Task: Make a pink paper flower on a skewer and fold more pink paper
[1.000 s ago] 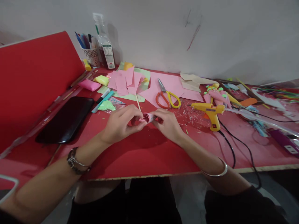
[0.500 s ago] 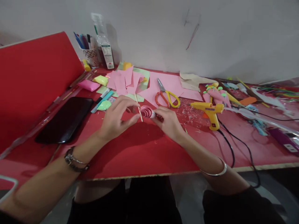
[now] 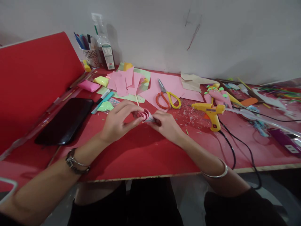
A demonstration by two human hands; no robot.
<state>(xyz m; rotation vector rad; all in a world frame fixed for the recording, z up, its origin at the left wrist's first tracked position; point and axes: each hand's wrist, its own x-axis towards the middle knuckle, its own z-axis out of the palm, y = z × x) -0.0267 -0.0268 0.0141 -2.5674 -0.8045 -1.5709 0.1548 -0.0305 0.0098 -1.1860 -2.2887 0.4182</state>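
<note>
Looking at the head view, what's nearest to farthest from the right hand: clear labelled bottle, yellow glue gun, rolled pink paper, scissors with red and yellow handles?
1. Rolled pink paper, pinched by the right hand
2. Scissors, just beyond the hand
3. Glue gun, to its right
4. Bottle, back left, by the wall

Phone (image 3: 64,121) left of paper roll (image 3: 147,116), glue gun (image 3: 213,116) right
</note>
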